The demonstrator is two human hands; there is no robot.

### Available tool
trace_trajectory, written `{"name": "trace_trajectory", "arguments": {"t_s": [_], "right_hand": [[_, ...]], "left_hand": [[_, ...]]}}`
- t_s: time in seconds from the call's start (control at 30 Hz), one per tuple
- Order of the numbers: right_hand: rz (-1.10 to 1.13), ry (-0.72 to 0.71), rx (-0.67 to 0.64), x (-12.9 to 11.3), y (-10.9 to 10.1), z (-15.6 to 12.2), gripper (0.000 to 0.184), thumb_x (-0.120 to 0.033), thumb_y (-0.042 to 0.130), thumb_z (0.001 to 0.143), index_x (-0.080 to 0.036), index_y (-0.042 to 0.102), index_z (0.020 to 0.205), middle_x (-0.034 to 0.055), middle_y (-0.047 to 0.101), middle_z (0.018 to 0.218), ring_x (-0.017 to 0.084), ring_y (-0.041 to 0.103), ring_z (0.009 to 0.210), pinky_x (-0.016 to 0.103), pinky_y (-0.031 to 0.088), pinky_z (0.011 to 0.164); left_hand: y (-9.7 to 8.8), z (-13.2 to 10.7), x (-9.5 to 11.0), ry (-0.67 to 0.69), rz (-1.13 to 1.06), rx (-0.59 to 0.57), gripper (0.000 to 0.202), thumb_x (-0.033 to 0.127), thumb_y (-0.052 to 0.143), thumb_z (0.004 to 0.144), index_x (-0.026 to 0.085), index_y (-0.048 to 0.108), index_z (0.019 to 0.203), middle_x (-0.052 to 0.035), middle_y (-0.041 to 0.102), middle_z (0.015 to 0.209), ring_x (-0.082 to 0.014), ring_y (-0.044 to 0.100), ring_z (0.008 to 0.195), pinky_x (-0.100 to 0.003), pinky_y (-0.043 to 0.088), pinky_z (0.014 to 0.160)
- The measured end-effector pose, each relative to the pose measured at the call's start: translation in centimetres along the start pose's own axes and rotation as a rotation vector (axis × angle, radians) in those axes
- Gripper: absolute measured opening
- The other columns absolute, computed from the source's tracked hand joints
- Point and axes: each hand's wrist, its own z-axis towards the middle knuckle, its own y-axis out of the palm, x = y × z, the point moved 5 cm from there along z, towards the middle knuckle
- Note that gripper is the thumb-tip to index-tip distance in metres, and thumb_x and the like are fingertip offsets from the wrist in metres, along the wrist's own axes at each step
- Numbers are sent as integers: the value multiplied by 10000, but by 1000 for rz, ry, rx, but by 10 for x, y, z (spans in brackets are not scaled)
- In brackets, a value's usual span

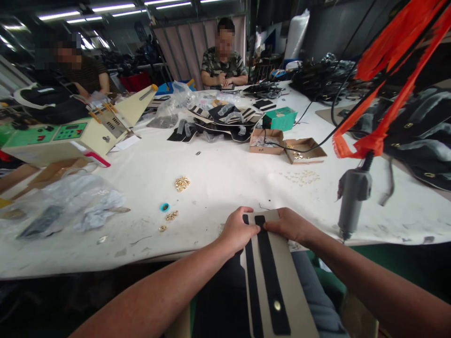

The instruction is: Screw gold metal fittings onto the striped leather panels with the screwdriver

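Note:
A long beige panel (292,291) with dark stripes runs from the table's front edge down over my lap. One black stripe carries a round gold-coloured piece (277,305) low down. My left hand (238,230) grips the panel's far end on the left, its thumb lying across the dark stripes. On the far end's right side, my right hand (289,226) also grips it, with the thumb pressed on top near the middle stripe. The fingers underneath are hidden. Left of the panel, small gold fittings (182,183) lie in a pile, near a small blue round container (164,207).
A grey power screwdriver (353,199) hangs at the right from orange strips (398,89). Cardboard boxes (267,149) of small parts and a green box (281,118) stand farther back. A cream-coloured machine (81,141) is at left. Two people sit across the table (225,173).

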Motion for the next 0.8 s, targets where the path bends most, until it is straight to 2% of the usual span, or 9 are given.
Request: {"name": "trace_trajectory", "arguments": {"t_s": [0.3, 0.57, 0.8], "right_hand": [[-10, 24, 26, -2, -1, -5, 167, -311, 705, 768, -151, 752, 764, 45, 756, 733, 215, 668, 685, 262, 459, 559], [-39, 34, 58, 2, -1, -9, 186, -337, 710, 761, -154, 732, 736, 35, 733, 704, 206, 645, 663, 258, 431, 538], [-129, -3, 58, 3, -6, -3, 145, -292, 714, 751, -168, 704, 675, 11, 688, 641, 190, 602, 638, 259, 397, 534]], "left_hand": [[-1, 0, 0, 51, 22, -8, 578, 204, 811, 712, 221, 723, 1283, -76, 792, 1050, -290, 744, 954, -372, 564, 854], [2, -3, 3, 74, 59, 9, 526, 172, 821, 703, 212, 738, 1221, -68, 802, 1035, -272, 748, 951, -348, 561, 851], [9, 2, 5, 105, 117, 31, 507, 140, 818, 686, 204, 743, 1184, -70, 793, 1008, -286, 742, 924, -364, 565, 826]]}}
